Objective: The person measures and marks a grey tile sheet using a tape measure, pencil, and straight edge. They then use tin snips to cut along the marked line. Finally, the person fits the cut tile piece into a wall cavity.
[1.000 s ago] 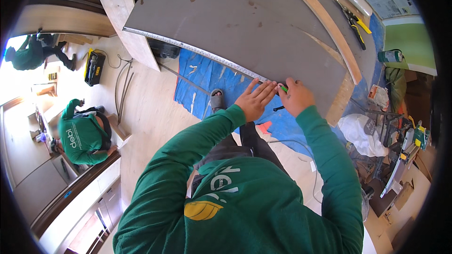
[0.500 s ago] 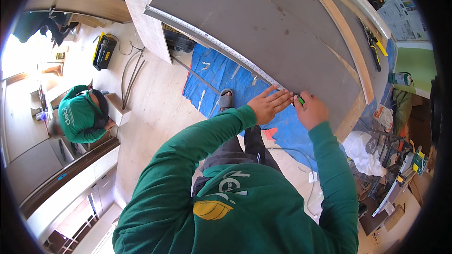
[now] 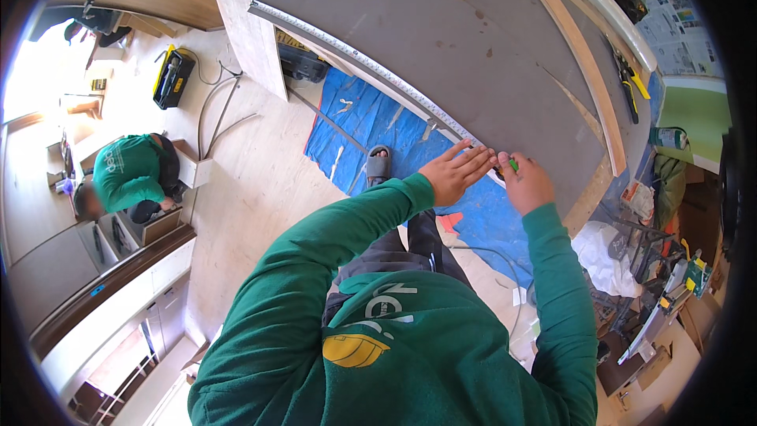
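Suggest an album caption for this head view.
Left hand at a long white measuring tape along a flat grey board; right hand holding a small green object.

A long white measuring strip (image 3: 371,64) (finely marked) lies along the near edge of the flat grey board (image 3: 441,39).

Your sleeves (image 3: 315,241) and sweatshirt (image 3: 449,355): deep green, the front marked with white lettering (image 3: 386,304) and a yellow motif (image 3: 355,351). Trousers (image 3: 426,241) dark, sandal (image 3: 378,166) grey. Small tool (image 3: 513,166) in your right hand (image 3: 532,188): bright green showing. Panel (image 3: 426,39): grey-brown, darker brown blotches. Measuring strip (image 3: 410,93) along its near edge: white, fine dark marks. Tarpaulin (image 3: 339,134): blue, pale streaks. Far right, cutters (image 3: 628,95) black and yellow; wall (image 3: 698,114) light green. Left, toolbox (image 3: 175,80) black with yellow; co-worker's top (image 3: 126,173) green. Floor (image 3: 252,205): pale beige.
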`<state>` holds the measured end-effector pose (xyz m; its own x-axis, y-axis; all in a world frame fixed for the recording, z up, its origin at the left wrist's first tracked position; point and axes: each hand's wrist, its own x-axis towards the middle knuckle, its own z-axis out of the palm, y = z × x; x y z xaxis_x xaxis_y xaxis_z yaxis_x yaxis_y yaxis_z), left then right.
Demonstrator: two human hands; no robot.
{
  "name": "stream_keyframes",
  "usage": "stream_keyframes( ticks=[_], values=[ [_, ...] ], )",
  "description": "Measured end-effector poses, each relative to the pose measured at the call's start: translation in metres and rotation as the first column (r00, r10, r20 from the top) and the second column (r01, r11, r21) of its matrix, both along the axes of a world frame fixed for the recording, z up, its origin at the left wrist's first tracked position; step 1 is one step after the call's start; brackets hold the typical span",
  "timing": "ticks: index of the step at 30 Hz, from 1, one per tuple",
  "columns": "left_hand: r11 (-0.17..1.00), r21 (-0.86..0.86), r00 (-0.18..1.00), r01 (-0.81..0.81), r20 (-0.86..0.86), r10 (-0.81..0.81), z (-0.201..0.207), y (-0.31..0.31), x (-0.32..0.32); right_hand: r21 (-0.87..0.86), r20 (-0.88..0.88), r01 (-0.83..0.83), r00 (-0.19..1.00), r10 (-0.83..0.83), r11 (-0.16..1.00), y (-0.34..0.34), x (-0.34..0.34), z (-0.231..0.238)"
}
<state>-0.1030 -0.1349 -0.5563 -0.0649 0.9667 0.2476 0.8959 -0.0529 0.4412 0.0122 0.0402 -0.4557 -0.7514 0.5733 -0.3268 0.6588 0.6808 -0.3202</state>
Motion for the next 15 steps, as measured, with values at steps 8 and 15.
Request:
stream_keyframes(
  ticks=[8,15],
  values=[
    [0.998,-0.053,0.997,-0.027,-0.073,0.023,0.0003,0.0020,0.0101,-0.016,0.053,-0.028,0.998,0.029,0.999,0.0034,-0.0003,0.0032],
    [0.999,-0.008,0.998,-0.040,-0.045,0.040,0.0011,0.0023,0.0088,0.007,0.071,-0.059,0.996,0.059,0.998,0.0050,-0.0009,0.0019]
  ],
)
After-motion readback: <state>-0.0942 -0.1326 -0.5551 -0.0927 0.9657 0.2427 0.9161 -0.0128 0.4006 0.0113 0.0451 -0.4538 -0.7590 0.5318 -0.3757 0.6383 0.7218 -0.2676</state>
